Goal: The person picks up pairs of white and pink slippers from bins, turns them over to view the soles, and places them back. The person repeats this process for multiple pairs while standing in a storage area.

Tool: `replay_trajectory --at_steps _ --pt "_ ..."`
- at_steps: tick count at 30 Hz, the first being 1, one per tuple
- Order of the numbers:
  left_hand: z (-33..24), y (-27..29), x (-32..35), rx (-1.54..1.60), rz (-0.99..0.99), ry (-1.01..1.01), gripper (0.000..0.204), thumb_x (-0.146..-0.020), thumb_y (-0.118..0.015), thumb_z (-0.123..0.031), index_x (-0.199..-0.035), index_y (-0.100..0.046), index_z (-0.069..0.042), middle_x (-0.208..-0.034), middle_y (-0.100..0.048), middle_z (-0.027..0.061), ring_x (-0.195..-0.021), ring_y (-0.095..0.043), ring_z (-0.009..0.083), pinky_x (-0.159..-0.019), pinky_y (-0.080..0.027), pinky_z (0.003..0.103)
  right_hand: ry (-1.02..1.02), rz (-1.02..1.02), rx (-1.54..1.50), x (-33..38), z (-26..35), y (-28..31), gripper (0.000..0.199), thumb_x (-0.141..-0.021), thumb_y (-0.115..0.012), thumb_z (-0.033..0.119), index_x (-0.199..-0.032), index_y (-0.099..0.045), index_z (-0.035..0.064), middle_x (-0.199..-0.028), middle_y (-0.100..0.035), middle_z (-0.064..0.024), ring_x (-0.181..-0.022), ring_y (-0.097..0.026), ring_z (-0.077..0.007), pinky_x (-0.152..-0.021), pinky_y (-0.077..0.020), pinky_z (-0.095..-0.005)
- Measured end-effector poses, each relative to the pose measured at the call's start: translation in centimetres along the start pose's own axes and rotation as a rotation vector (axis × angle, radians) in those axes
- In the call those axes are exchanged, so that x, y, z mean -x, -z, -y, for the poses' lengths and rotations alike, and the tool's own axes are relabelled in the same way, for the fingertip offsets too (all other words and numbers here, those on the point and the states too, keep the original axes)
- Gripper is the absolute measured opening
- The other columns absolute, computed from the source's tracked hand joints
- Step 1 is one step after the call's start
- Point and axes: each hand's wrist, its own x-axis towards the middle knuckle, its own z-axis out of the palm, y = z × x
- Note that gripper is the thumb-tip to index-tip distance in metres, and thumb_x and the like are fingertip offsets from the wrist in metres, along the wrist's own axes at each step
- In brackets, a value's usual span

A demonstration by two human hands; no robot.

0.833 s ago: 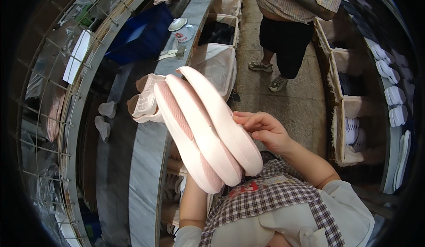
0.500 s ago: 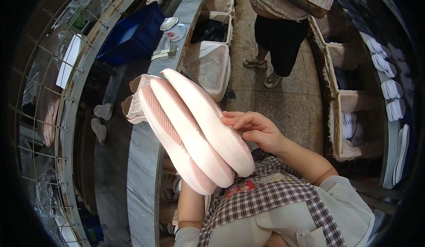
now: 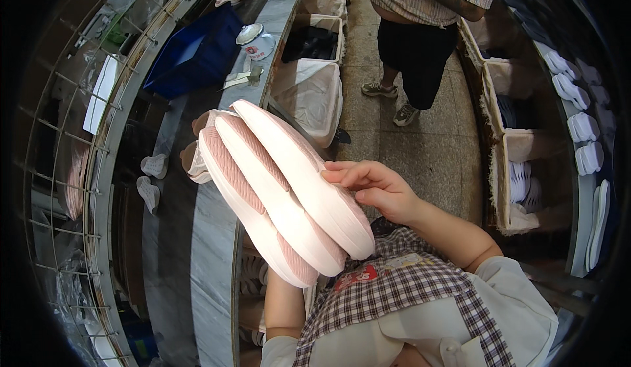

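Observation:
Three pale pink shoes [image 3: 289, 199] with thick smooth soles and ribbed fabric sides are held up together, side by side and slanted, in front of me. My left forearm [image 3: 285, 311] runs up behind them, and they rest on my left hand, whose fingers are hidden. At the shoes' far left end, light mesh material [image 3: 196, 160] sticks out. My right hand [image 3: 381, 188] is at the right-hand shoe, its fingertips touching or nearly touching the sole's edge; thumb and fingers are apart, with nothing between them.
Left of me a grey marble-look bench [image 3: 217, 248] carries a blue crate [image 3: 197, 51], a lidded enamel mug [image 3: 255, 41] and small white pieces [image 3: 148, 193]. Lined bins [image 3: 305, 100] stand beyond. A person [image 3: 420, 38] stands in the aisle. Racks with soles [image 3: 582, 127] line the right.
The shoes have shifted slightly left and up, turning a little. My right hand has moved slightly left with them, its fingertips still by the right-hand sole.

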Motion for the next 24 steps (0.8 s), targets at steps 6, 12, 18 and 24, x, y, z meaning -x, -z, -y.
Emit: replay_trajectory --at_steps 6,12,18,24 --pt "-0.4 -0.1 0.1 0.025 0.018 0.007 0.053 -0.084 -0.059 -0.03 -0.122 -0.048 0.003 -0.117 -0.056 0.0174 -0.103 -0.058 0.0265 -0.087 -0.049 0.035 0.027 0.014 0.017 -0.4 -0.2 0.2 0.035 -0.081 -0.042 -0.01 -0.112 -0.052 0.0011 -0.131 -0.051 -0.0157 -0.131 -0.038 -0.0234 -0.108 -0.0306 -0.0387" --pt "-0.8 -0.1 0.5 0.059 0.023 0.009 0.053 -0.083 -0.06 -0.03 -0.123 -0.048 0.004 -0.118 -0.056 0.0177 -0.103 -0.058 0.0267 -0.087 -0.049 0.035 -0.014 -0.026 -0.045 -0.2 -0.9 0.7 0.037 -0.081 -0.04 -0.01 -0.114 -0.052 0.0014 -0.133 -0.048 -0.0153 -0.115 -0.054 -0.0202 -0.098 -0.0437 -0.0345" --pt "-1.1 0.0 0.9 0.056 0.022 0.001 0.054 -0.083 -0.06 -0.03 -0.124 -0.047 0.004 -0.119 -0.056 0.0181 -0.104 -0.058 0.027 -0.087 -0.049 0.035 -0.067 -0.068 -0.087 0.0 -1.3 0.9 0.037 -0.081 -0.039 -0.01 -0.114 -0.051 0.001 -0.131 -0.05 -0.0158 -0.114 -0.054 -0.0202 -0.098 -0.0444 -0.0343" --pt "-1.2 0.4 1.3 0.051 0.024 -0.01 0.055 -0.083 -0.06 -0.03 -0.124 -0.047 0.005 -0.12 -0.055 0.0184 -0.105 -0.058 0.0272 -0.087 -0.049 0.035 -0.118 -0.119 -0.094 0.3 -1.1 0.8 0.035 -0.081 -0.039 -0.01 -0.111 -0.052 0.0012 -0.13 -0.051 -0.0152 -0.112 -0.056 -0.019 -0.096 -0.0453 -0.034"
